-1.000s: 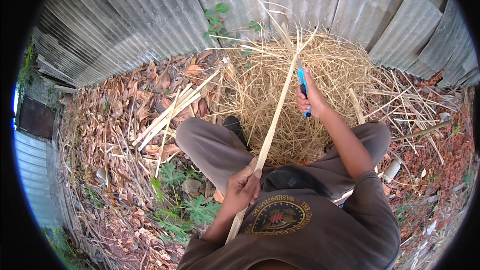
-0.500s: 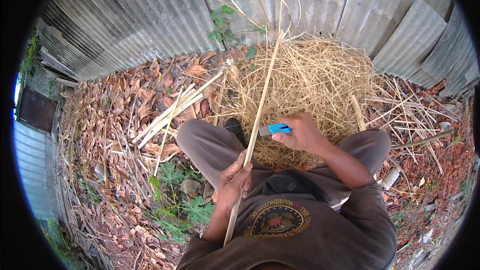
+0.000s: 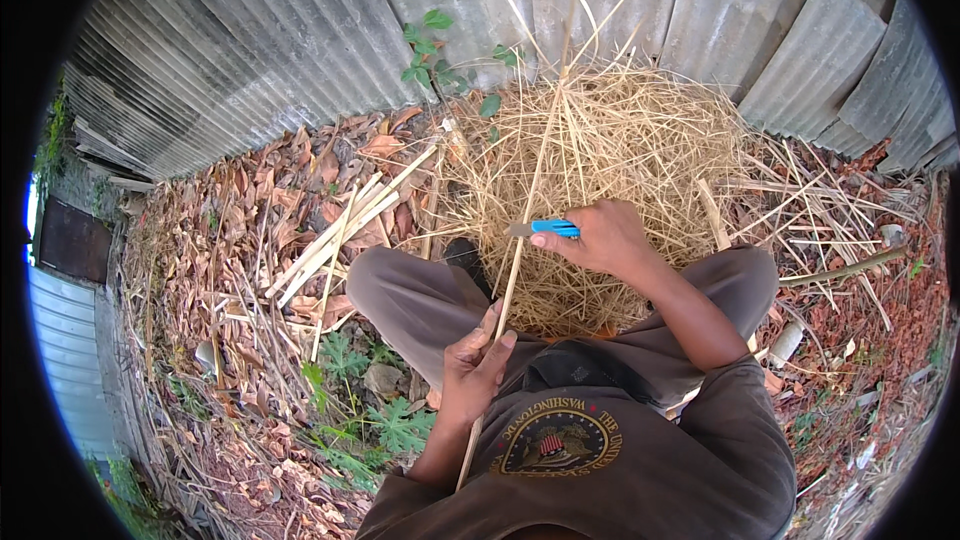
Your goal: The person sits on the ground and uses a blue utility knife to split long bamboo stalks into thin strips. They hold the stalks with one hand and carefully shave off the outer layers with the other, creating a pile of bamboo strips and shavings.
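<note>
A long pale strip of bamboo or wood (image 3: 527, 208) slants up from beside my body to the far side of the straw-coloured pile. Close to its lower end, my left hand (image 3: 474, 360) is closed around it, thumb pressed on top. My right hand (image 3: 608, 237) grips a blue-handled utility knife (image 3: 553, 229). The knife's blade points left and touches the strip or lies just over it, farther out than my left hand. Thin shavings fan out around the strip's far end.
Curly shavings form a broad pile (image 3: 640, 155) between my crossed legs and a corrugated metal fence (image 3: 290, 30). Split pale sticks (image 3: 350, 225) lie on dry leaves to the left. Thin sticks (image 3: 820, 210) are scattered at right, near a small green plant (image 3: 400, 425) at left.
My right hand and the knife have shifted slightly away from me and left, bringing the blade to the strip. Shavings at the strip's far end have changed position.
</note>
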